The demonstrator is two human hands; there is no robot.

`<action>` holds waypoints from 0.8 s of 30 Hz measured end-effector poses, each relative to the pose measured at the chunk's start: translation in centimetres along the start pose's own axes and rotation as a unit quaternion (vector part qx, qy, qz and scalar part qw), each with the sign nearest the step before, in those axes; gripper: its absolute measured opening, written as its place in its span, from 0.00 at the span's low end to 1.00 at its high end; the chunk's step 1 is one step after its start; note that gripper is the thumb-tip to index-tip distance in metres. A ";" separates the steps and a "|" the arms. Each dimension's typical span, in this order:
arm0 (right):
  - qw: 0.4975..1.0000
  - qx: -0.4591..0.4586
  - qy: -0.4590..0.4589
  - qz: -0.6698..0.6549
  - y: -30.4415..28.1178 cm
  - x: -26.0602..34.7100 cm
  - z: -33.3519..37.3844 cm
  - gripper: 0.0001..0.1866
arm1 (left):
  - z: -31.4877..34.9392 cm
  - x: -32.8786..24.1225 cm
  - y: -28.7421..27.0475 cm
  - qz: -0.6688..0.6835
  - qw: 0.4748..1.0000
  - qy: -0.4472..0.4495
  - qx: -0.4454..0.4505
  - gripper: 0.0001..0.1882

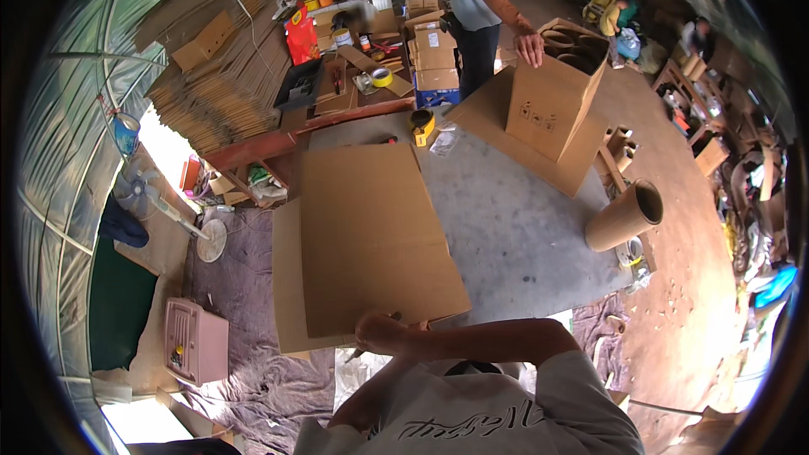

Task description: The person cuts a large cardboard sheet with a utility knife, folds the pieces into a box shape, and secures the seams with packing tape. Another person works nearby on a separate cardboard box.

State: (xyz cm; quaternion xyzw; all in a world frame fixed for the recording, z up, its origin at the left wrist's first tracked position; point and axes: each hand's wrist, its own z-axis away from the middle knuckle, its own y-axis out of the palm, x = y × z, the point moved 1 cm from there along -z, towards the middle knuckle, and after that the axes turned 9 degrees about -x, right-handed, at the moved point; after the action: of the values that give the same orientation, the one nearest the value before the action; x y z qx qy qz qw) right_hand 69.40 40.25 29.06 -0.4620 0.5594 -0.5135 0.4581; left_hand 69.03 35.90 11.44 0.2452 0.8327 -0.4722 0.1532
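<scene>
A flat brown cardboard sheet lies on the grey tabletop, over another cardboard sheet that shows along its left side. My right arm reaches across my body, and my right hand is closed at the sheet's near edge. A thin dark thing shows by its fingers, too small to name. My left forearm passes up beneath the right one. The left hand is mostly hidden there, close to the same near edge, so its fingers cannot be read.
Across the table, another person's hand rests on an upright carton holding cardboard tubes. A thick tube stands at the table's right edge. A yellow tape dispenser sits at the far edge. Stacked cardboard rises at far left, beyond a fan.
</scene>
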 end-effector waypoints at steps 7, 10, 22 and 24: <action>0.977 -0.157 0.125 -0.074 -5.1 -4.3 4.1 0.06 | -0.3 0.8 -1.3 0.027 1.000 0.000 -0.008 0.42; 0.870 -0.374 0.275 -0.162 -8.7 -7.9 13.2 0.14 | -1.6 0.6 -2.9 0.040 0.999 -0.011 -0.012 0.42; 0.284 -0.638 0.557 -0.449 2.5 -4.2 27.3 0.08 | -5.7 0.5 -14.7 0.046 0.998 -0.015 -0.026 0.35; 0.269 -0.624 0.579 -0.451 3.1 -3.6 27.2 0.07 | -5.6 1.0 -15.2 0.053 0.998 -0.007 -0.015 0.34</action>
State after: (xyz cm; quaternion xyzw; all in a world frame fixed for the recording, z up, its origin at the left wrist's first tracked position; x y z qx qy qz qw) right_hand 96.65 39.84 24.71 -0.3655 0.5274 -0.2632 -0.7205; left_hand 59.65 34.36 24.60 0.2837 0.8243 -0.4526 0.1876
